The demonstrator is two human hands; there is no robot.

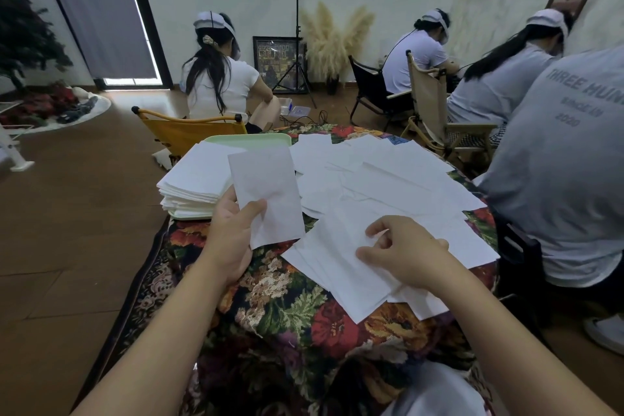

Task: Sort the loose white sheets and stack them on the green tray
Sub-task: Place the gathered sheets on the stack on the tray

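My forearms reach out over the floral cloth (pixel 270 307), the nearest thing under the camera. My left hand (pixel 233 233) pinches one sheet (pixel 266 192) by its lower corner, thumb on the face and fingers behind, and holds it tilted up above the cloth, just right of the stack (pixel 196 179). That stack is already thick and sits on the green tray (pixel 250 139), whose rim shows at the far edge and the near left corner. My right hand (pixel 401 250) rests on the loose sheets (pixel 388 179), its fingertips curled and pinching at the top one near me; I judge it is peeling up the next sheet while the left one waits to lay its own down.

To do this well, I would lift only one layer with the right fingertips, since these thin sheets overlap and can cling together. I would carry the left sheet flat over the stack, square its edges to the ones below, and release it low so it does not slide off. Many loose sheets are spread across the table, so much is left to do.

Other people sit with their backs to me beyond the table.
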